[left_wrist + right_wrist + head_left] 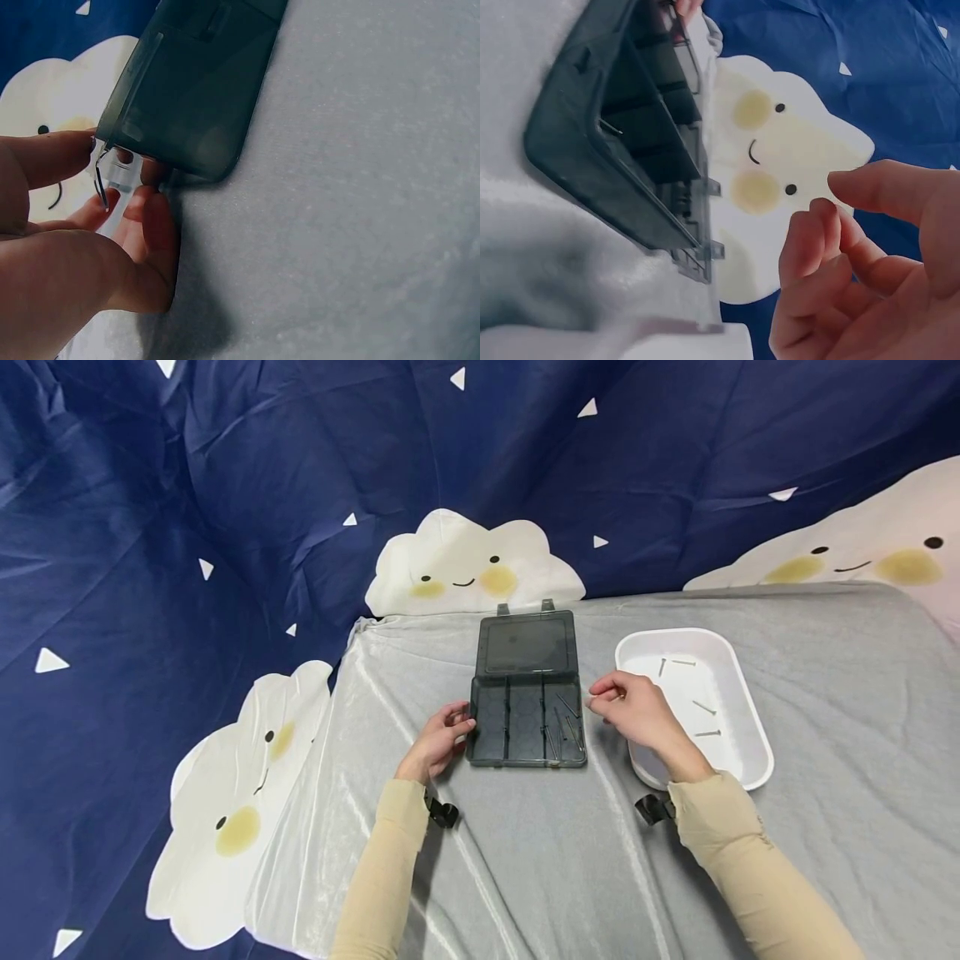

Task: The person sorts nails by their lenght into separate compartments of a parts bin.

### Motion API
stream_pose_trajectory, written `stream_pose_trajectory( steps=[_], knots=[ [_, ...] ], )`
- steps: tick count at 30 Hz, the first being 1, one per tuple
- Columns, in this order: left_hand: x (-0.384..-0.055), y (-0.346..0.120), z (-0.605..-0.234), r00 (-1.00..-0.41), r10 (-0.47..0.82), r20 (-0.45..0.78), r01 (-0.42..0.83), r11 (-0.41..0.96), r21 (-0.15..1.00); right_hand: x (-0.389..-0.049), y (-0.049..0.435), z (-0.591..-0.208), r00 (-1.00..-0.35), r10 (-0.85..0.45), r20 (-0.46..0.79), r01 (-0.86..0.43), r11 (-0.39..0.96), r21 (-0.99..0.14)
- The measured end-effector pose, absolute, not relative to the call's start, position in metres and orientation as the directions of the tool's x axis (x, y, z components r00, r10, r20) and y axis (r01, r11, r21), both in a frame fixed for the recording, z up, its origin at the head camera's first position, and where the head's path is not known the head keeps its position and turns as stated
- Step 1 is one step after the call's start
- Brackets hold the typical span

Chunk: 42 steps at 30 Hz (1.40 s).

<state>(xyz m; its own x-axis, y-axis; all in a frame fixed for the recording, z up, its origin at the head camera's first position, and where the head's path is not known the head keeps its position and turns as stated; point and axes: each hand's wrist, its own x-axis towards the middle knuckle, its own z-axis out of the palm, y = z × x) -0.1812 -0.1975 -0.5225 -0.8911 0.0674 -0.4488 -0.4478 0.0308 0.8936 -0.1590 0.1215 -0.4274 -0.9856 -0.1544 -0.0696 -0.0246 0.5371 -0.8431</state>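
The dark translucent organizer box lies open on the grey cloth, lid flat on the far side, a few nails in its rightmost compartment; the left hand curls its fingers on the left wall, seemingly steadying it; the right hand, fingertips pinched together, hovers between box and white tray; whether it holds a nail I cannot tell.

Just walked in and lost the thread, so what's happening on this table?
A person sits at a grey cloth-covered table with an open dark translucent plastic compartment box. The left hand grips the box's left edge. The right hand hovers beside its right edge, fingers curled; whether it pinches anything is unclear. A few thin metal nails lie in the box's right compartment, and more nails lie in the white plastic tray to the right.
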Motion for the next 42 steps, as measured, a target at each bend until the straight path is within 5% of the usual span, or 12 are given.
stream_pose_trajectory(
  steps=[10,29,42],
  knots=[
    [-0.18,-0.196,-0.521,-0.896,0.07,-0.439,-0.44,0.015,0.898,-0.153,0.147,-0.426,-0.997,-0.074,0.001,-0.042,0.564,-0.825],
    [-0.179,-0.197,-0.519,-0.893,0.071,-0.444,-0.444,0.025,0.896,-0.145,0.188,-0.466,-0.987,-0.062,-0.146,0.061,0.699,-0.712],
    [-0.179,-0.198,-0.521,-0.897,0.081,-0.435,-0.434,0.033,0.9,-0.15,0.19,-0.486,-0.989,-0.069,-0.131,0.027,0.787,-0.617]
  ],
)
